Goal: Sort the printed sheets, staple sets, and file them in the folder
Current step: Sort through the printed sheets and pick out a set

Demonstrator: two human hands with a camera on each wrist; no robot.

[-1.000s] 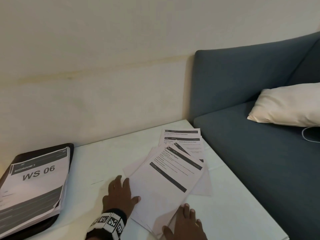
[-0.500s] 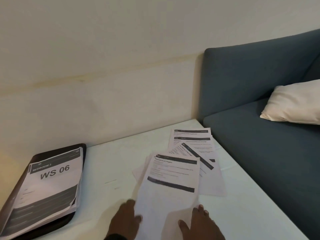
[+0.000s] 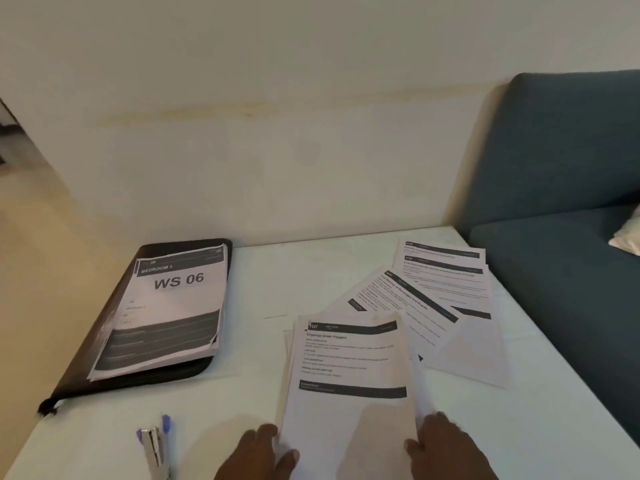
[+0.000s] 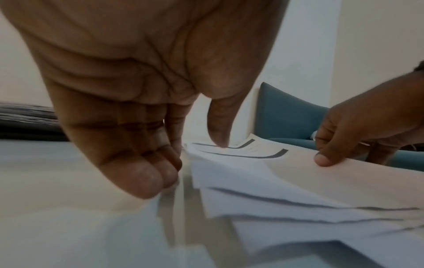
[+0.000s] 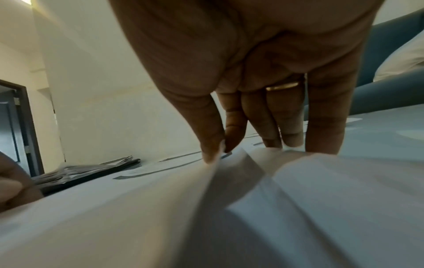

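Folder [image 3: 145, 377] sits far left, WS 06 pile [image 3: 173, 306] on top. Left hand [image 3: 256, 455] sets straight fingers against the near stack [image 3: 349, 368]'s left edge, thumb on top. Right hand [image 3: 446, 448] pinches its right edge, thumb above, fingers underneath.

A stack of printed sheets [image 3: 349, 372] lies at the table's near edge, right of middle. Its top page is headed "Organize Green Peppers", with a dark bar at its head and another lower down. The stack's right-hand sheets are lifted and bowed, pinched by the right hand [image 3: 446, 448]. The left hand [image 3: 256, 452] touches the stack's left edge, thumb on top. More loose sheets [image 3: 446, 299] lie fanned and overlapping toward the far right corner. The black folder [image 3: 180, 374] lies flat by the far left corner, under a thick pile of pages [image 3: 173, 306] topped "WS 06".
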